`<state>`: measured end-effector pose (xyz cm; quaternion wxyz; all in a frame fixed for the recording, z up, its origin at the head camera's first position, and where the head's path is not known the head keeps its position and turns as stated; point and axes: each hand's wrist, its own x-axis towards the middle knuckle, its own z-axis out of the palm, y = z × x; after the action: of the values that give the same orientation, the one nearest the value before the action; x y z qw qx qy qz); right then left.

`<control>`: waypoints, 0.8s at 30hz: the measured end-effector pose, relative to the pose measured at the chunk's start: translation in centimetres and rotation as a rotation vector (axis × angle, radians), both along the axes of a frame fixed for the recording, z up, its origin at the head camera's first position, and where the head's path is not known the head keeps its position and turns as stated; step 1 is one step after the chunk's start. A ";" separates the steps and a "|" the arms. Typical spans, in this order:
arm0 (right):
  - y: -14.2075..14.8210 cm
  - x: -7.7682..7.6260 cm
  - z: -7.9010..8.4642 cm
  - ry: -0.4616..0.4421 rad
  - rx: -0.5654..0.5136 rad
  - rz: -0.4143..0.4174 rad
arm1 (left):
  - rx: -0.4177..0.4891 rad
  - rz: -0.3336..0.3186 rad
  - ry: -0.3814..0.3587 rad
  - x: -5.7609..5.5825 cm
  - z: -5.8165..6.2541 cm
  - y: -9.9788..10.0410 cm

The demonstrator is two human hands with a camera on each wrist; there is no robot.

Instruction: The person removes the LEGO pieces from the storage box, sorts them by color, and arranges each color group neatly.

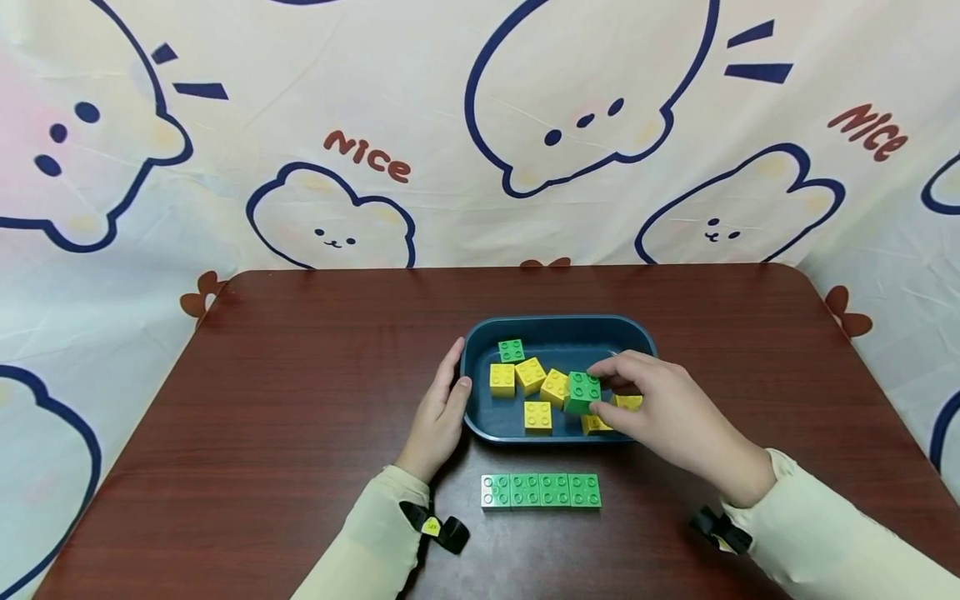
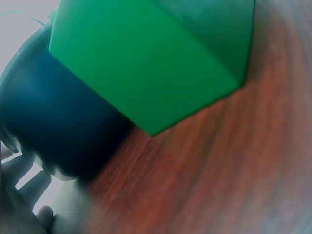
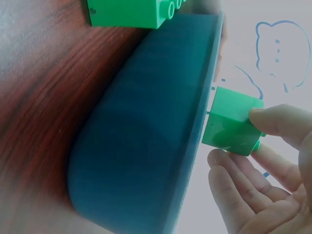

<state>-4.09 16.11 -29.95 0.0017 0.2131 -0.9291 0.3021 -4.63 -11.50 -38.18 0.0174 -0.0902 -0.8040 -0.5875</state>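
Green bricks, four of them, stood joined in a row [image 1: 541, 490] on the desk [image 1: 300, 400], lower centre of the head view, just below the blue tray [image 1: 480, 350]. The right hand [image 1: 667, 417] pinched a fifth green brick [image 1: 582, 392] between thumb and fingers, lifted over the tray. The left hand [image 1: 438, 417] lay open against the tray's left wall. One small green brick [image 1: 512, 351] and several yellow bricks [image 1: 529, 375] remained inside; sorting judged partway done.

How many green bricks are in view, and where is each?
6: one loose at the back of the tray, one pinched by the right hand above the tray, and four joined in a row on the table. The hand may hide others.
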 end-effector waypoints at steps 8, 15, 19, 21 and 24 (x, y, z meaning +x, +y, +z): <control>0.6 1.1 0.4 0.028 0.016 0.013 | 0.008 0.001 0.037 -0.6 -1.9 -0.4; 1.1 2.3 0.5 0.041 0.010 0.024 | 0.003 0.002 0.039 -0.6 -1.9 -0.4; 1.5 3.1 0.3 0.040 -0.006 0.026 | 0.000 0.003 0.042 -0.6 -1.9 -0.3; 1.7 3.4 0.2 0.009 -0.021 0.018 | 0.002 0.001 0.044 -0.7 -1.9 -0.3; 1.9 3.8 0.1 -0.038 -0.038 0.003 | 0.006 -0.002 0.050 -0.7 -1.9 -0.3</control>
<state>-0.31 18.06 -29.86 -0.0121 0.2086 -0.9229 0.3235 -5.31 -11.83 -40.08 0.0374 -0.1055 -0.8015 -0.5874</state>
